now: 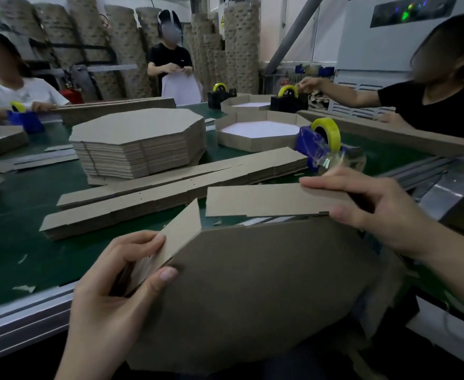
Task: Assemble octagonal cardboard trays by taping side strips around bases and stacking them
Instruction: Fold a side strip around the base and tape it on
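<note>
Close against the body, an octagonal base (266, 292) was held tilted, its brown underside toward the camera and its far edge over the bench (14, 242). A side strip (266, 200) was being folded round it. Two panels showed, one along the far edge and one on the left, with an open gap at the corner between them.

The left hand (115, 292) had its grip closed on the left panel, pinching it against the base's edge. The right hand (373, 212) pinched the far panel's right end between fingers and thumb.

No tape showed on this tray, so I judged it at the wrapping step, with taping and stacking yet to do. The blue tape dispenser (321, 146) stood just beyond the right hand. Farther off sat a finished tray (255, 133), a tall pile of bases (140, 141) and the spare strips (154, 198), so much work remained.
</note>
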